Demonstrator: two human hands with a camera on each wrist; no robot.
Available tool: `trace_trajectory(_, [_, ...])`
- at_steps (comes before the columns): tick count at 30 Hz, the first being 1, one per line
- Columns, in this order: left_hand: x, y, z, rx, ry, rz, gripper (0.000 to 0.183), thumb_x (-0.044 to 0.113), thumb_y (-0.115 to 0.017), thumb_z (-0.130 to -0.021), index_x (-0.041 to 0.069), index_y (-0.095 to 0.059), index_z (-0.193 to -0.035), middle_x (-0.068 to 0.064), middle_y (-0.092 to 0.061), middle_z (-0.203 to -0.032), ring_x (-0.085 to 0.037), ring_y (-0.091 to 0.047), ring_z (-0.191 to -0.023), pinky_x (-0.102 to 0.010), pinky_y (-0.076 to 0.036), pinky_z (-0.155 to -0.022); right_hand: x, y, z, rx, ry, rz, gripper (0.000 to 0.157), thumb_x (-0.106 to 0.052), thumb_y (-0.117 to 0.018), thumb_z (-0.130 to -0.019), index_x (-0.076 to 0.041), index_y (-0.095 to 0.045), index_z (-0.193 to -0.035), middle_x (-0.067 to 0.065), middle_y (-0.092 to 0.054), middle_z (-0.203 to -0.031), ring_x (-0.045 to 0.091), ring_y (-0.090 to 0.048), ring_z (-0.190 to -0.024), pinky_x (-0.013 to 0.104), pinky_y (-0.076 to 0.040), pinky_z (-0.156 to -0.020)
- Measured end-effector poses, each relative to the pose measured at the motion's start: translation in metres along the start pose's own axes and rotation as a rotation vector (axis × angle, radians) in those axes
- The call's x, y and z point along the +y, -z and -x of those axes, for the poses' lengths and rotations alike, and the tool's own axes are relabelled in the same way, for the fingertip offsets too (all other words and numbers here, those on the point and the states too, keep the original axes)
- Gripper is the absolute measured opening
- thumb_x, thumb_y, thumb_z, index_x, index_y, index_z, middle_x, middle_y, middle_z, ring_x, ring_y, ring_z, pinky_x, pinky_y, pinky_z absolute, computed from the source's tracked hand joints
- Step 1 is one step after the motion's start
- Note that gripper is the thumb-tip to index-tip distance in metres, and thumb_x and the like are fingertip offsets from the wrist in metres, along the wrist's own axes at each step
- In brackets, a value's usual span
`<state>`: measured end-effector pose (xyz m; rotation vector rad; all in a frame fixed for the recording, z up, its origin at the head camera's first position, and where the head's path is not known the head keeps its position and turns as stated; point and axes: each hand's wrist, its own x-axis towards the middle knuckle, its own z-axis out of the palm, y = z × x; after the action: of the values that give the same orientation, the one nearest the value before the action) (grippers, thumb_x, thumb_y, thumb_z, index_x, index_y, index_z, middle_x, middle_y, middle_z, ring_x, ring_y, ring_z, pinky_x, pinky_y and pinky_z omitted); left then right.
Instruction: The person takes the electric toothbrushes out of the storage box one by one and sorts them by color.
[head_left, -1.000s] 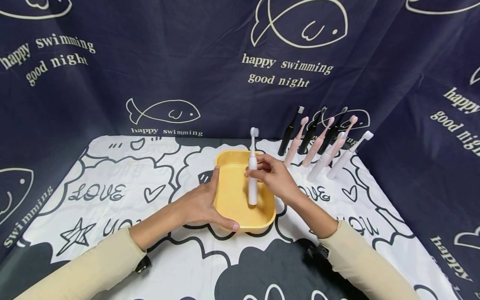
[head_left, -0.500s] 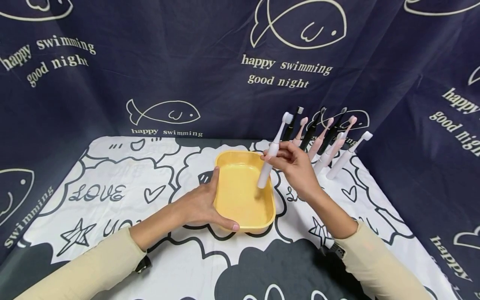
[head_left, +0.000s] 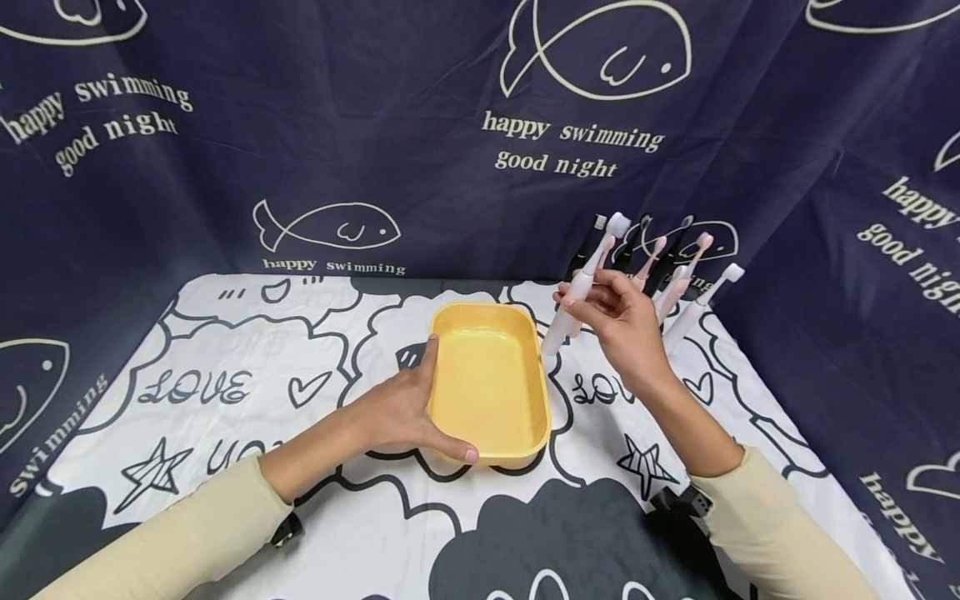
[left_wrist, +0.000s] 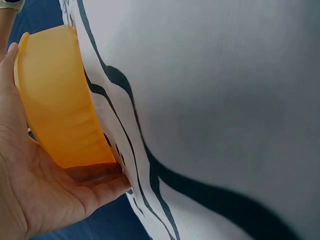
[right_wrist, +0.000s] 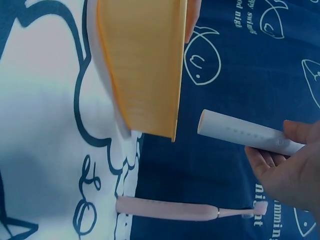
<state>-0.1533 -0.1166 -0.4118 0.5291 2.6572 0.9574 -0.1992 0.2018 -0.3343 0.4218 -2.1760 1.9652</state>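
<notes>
A white electric toothbrush (head_left: 557, 329) is pinched between the thumb and fingers of my right hand (head_left: 630, 333), head up and tilted. It is raised to the right of a yellow tray (head_left: 491, 392); in the right wrist view its handle (right_wrist: 240, 131) is apart from the tray wall. My left hand (head_left: 401, 408) grips the tray's near left corner, thumb on the front rim and fingers along the left side. Behind my right hand stand several electric toothbrushes: black ones (head_left: 667, 265), pink ones (head_left: 651, 260) and a white one (head_left: 690, 321), some partly hidden by the hand.
A white cloth (head_left: 225, 333) with black drawings covers the table. Dark blue curtains (head_left: 420, 125) with fish prints rise behind it and at both sides. In the right wrist view, one pink toothbrush (right_wrist: 167, 209) stands below the held one.
My right hand has lifted the white toothbrush out from over the tray and carried it right, towards the standing toothbrushes, tilting it more. My left hand has stayed on the tray.
</notes>
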Motion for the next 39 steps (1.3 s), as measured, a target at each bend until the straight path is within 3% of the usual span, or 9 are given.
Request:
trace_trajectory(4, [0.0, -0.001, 0.0, -0.008, 0.009, -0.001, 0.182, 0.082, -0.099, -0.059, 0.009, 0.018, -0.18, -0.015, -0.068, -0.146, -0.025, -0.063, -0.137, -0.051, -0.053, -0.117, 0.004, 0.006, 0.001, 0.028, -0.009, -0.017, 0.036, 0.008, -0.075, -0.103, 0.002, -0.064, -0.137, -0.009, -0.084, -0.114, 0.007, -0.083, -0.11, 0.022, -0.061, -0.104])
trace_trajectory(9, [0.001, -0.001, 0.0, -0.01, 0.018, -0.006, 0.182, 0.083, -0.099, -0.059, 0.01, 0.018, -0.18, -0.016, -0.066, -0.15, -0.026, -0.062, -0.139, -0.052, -0.053, -0.118, 0.011, 0.014, 0.001, 0.085, -0.035, 0.066, 0.039, -0.001, -0.079, -0.104, 0.002, -0.064, -0.14, -0.015, -0.083, -0.115, 0.001, -0.079, -0.112, 0.017, -0.06, -0.102])
trace_trajectory(19, [-0.001, 0.0, 0.0, -0.005, 0.005, -0.009, 0.182, 0.082, -0.099, -0.06, 0.01, 0.018, -0.179, -0.016, -0.066, -0.148, -0.026, -0.062, -0.138, -0.052, -0.053, -0.118, 0.035, 0.026, -0.002, 0.226, -0.135, 0.163, 0.041, -0.001, -0.081, -0.103, 0.005, -0.065, -0.14, -0.025, -0.074, -0.097, -0.006, -0.071, -0.099, 0.012, -0.058, -0.089])
trace_trajectory(22, [-0.001, -0.001, 0.0, -0.004, 0.003, -0.014, 0.182, 0.082, -0.099, -0.061, 0.008, 0.018, -0.179, -0.019, -0.065, -0.153, -0.027, -0.061, -0.141, -0.053, -0.053, -0.119, 0.044, 0.026, -0.001, 0.246, -0.145, 0.194, 0.04, 0.0, -0.081, -0.102, 0.007, -0.065, -0.139, -0.016, -0.076, -0.104, -0.009, -0.07, -0.099, 0.01, -0.057, -0.088])
trace_trajectory(29, [0.0, -0.002, 0.0, 0.001, 0.009, -0.016, 0.183, 0.082, -0.099, -0.059, 0.007, 0.016, -0.179, -0.02, -0.066, -0.151, -0.027, -0.064, -0.139, -0.052, -0.054, -0.118, 0.059, 0.025, 0.0, 0.253, -0.195, 0.254, 0.046, -0.004, -0.081, -0.104, 0.006, -0.063, -0.145, 0.025, -0.073, -0.136, -0.011, -0.065, -0.099, 0.007, -0.055, -0.088])
trace_trajectory(39, [0.0, -0.001, -0.001, 0.002, 0.001, -0.022, 0.183, 0.082, -0.1, -0.059, 0.007, 0.016, -0.179, -0.017, -0.069, -0.145, -0.025, -0.066, -0.134, -0.051, -0.055, -0.116, 0.071, 0.028, -0.001, 0.263, -0.211, 0.257, 0.049, -0.004, -0.078, -0.106, 0.007, -0.06, -0.149, 0.031, -0.069, -0.143, -0.012, -0.064, -0.098, 0.006, -0.054, -0.089])
